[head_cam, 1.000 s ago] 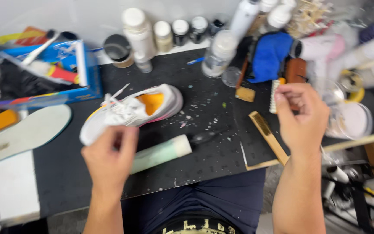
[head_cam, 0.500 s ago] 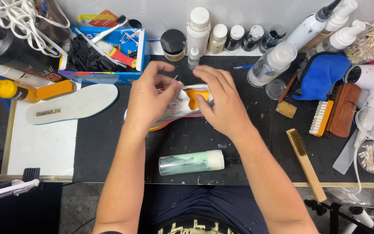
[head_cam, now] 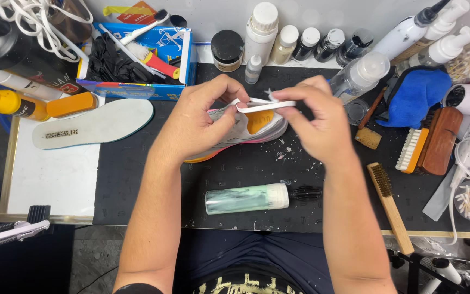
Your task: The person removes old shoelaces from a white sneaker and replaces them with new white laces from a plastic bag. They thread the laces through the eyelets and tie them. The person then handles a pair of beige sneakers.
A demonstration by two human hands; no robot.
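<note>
A black, paint-flecked work mat [head_cam: 246,174] covers the bench, a white board [head_cam: 50,174] at its left edge. Over the mat, the left hand [head_cam: 199,122] and right hand [head_cam: 316,122] each pinch an end of a white shoelace [head_cam: 265,106], stretched just above a white running shoe [head_cam: 251,128] beneath both palms. Below the grip lies a green-filled brush bottle [head_cam: 246,198]; left of it an insole [head_cam: 93,124]; beyond it stands a row of bottles [head_cam: 292,41]. A brass brush [head_cam: 390,204] lies right.

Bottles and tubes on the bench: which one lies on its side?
The pale green tube with the black brush tip, flat on the black mat nearest the person; the back-row bottles stand upright.
</note>
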